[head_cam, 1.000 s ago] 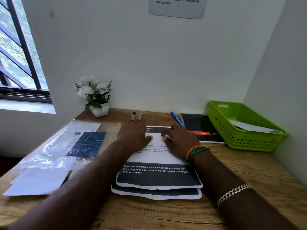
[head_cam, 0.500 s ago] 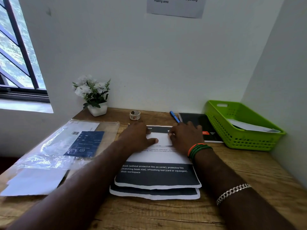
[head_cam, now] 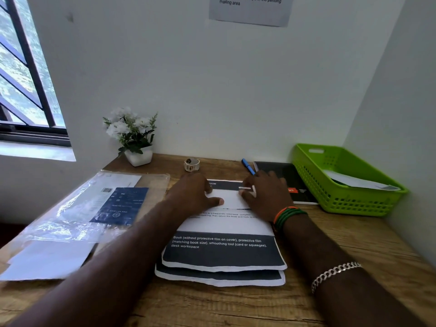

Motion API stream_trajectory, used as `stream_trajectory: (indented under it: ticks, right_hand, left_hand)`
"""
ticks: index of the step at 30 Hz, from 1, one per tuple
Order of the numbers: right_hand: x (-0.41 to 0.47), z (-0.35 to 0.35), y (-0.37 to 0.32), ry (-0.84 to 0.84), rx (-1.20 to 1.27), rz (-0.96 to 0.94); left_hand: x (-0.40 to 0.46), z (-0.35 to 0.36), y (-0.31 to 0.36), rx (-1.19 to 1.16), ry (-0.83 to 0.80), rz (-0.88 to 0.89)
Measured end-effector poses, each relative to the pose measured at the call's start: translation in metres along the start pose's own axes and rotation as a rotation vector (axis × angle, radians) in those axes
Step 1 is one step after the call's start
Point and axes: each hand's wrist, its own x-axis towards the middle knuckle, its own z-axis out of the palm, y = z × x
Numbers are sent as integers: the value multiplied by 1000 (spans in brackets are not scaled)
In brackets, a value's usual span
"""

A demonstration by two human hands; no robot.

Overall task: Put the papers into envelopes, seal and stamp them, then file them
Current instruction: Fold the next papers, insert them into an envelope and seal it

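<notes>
Two hands are down on the papers (head_cam: 221,250) in the middle of the surface (head_cam: 354,244). The left hand (head_cam: 192,193) lies flat, fingers relaxed, thumb stretched out across a white folded sheet (head_cam: 230,199). The right hand (head_cam: 265,194) presses the sheet's other end; its fingertips curl under the palm, so I cannot tell whether that grip pinches the sheet or only pushes on it. The far edge of the papers is covered by both hands, and a second sheet peeks out only along the near edge beneath the top one. Beyond the right hand, a blue pen (head_cam: 247,166) and a black notebook (head_cam: 283,175) are partly blocked by the knuckles. Further right, a green basket (head_cam: 342,199) holds a white envelope (head_cam: 354,182), mostly behind its wall. Left of the left hand lies a clear plastic packet (head_cam: 89,204); glare blurs its print. Beyond the left hand sit a tape roll (head_cam: 191,164) and a potted plant (head_cam: 132,135). The wall notice (head_cam: 250,10) is cut off at the top.
</notes>
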Motion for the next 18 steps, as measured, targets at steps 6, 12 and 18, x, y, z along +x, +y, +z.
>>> stream_trajectory:
  ticks: [6, 12, 18]
  right_hand:
    - [3, 8, -2, -87, 72, -8]
    - [6, 5, 1, -15, 211, -5]
    - [6, 1, 3, 156, 575, -145]
  left_hand:
    - [0, 1, 0, 10, 15, -5]
    - [-4, 2, 7, 39, 84, 29]
    - [-1, -1, 14, -139, 265, 258]
